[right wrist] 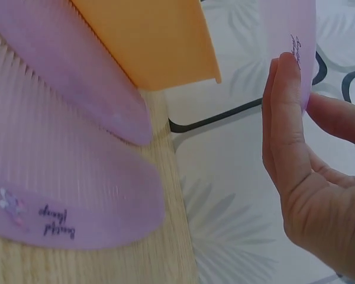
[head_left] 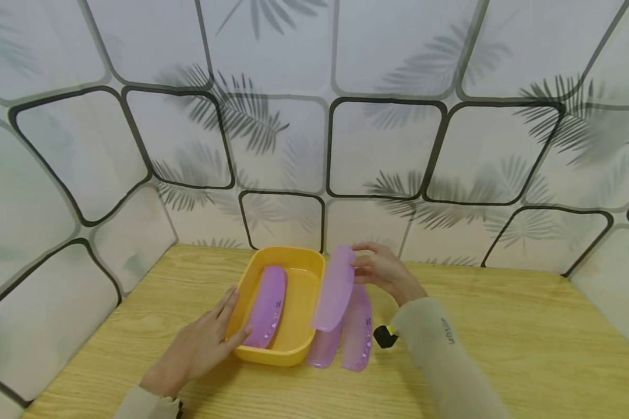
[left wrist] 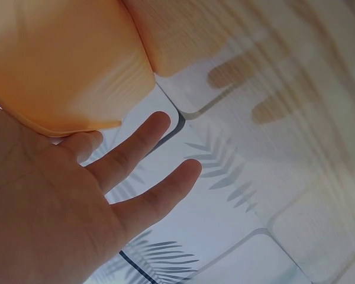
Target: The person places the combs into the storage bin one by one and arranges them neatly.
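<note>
My right hand pinches a translucent purple comb between thumb and fingers, raised beside the yellow tub's right rim. In the right wrist view, small dark lettering shows on this held comb. My left hand rests against the left side of the yellow tub, thumb over the rim. Its fingers look straight and spread in the left wrist view. One purple comb lies inside the tub along its left side. Two more combs, the right one and the left one, lie right of the tub.
A light wood-grain table carries everything. Close behind it stands a pale wall covering with dark outlines and leaf prints. A small black object with a yellow strip shows by the right sleeve.
</note>
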Demonstrator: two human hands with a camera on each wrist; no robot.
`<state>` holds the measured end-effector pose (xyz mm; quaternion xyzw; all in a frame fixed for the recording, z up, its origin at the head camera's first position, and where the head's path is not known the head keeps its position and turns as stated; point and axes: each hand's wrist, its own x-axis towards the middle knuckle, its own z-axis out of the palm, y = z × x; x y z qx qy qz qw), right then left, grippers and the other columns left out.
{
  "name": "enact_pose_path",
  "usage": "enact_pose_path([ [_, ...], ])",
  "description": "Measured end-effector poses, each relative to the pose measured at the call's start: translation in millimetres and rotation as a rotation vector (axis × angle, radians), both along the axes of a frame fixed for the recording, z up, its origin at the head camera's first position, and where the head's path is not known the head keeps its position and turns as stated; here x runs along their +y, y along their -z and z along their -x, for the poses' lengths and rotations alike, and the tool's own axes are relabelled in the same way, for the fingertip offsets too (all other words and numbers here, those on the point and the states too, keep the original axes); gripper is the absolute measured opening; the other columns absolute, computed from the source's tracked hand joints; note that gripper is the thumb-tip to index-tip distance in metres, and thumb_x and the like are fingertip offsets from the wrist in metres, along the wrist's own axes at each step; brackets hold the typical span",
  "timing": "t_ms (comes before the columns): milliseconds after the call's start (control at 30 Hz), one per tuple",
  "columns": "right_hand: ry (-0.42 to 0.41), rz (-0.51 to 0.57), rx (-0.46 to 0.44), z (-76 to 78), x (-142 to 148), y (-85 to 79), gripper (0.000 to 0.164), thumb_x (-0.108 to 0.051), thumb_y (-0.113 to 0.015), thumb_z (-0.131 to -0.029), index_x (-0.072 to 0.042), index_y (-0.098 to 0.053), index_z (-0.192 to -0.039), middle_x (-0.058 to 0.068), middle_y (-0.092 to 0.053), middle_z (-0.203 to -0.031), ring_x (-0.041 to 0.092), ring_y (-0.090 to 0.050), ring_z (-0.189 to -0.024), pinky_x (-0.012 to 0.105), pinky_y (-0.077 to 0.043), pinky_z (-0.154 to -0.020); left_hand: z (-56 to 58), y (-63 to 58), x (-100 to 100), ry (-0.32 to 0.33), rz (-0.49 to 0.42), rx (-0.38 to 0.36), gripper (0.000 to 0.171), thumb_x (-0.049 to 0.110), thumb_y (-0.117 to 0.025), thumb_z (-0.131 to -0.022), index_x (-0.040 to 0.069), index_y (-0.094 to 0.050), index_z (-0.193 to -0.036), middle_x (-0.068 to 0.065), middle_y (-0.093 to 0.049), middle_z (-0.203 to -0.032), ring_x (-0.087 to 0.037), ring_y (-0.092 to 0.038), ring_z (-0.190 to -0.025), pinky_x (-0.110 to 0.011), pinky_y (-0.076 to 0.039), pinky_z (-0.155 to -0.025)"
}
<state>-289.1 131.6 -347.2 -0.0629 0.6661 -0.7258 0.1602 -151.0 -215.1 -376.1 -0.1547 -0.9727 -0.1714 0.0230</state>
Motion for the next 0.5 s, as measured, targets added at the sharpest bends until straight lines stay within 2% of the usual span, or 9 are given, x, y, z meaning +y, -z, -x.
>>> enact_pose_path([
  [233,0.024,0.014,-0.003,-0.1,-12.8,-3.7,0.050,0.009,-0.053,-0.096,0.011,-0.037,-0.143,0.011,-0.061,-0.093,0.017,-0.066,-0.075,0.031,-0.059,-0.070,1.9,0.3,2.0,0.007,-0.002,-0.002,0.081,0.051,-0.047,-0.105,-0.007,-0.025,-0.157,-0.023,-0.024,-0.163,-0.047,-0.045,-0.135,-0.060,-0.042,-0.105],
  [500,0.053,0.018,-0.012,-0.2,-30.1,-4.4,0.051,0.010,-0.057,-0.094,0.010,-0.040,-0.142,0.012,-0.063,-0.093,0.018,-0.066,-0.073,0.032,-0.059,-0.069,0.3,4.0,0.4,0.007,-0.001,0.041,0.080,0.051,-0.049,-0.104,-0.006,-0.028,-0.156,-0.022,-0.027,-0.162,-0.048,-0.048,-0.132,-0.060,-0.045,-0.103],
])
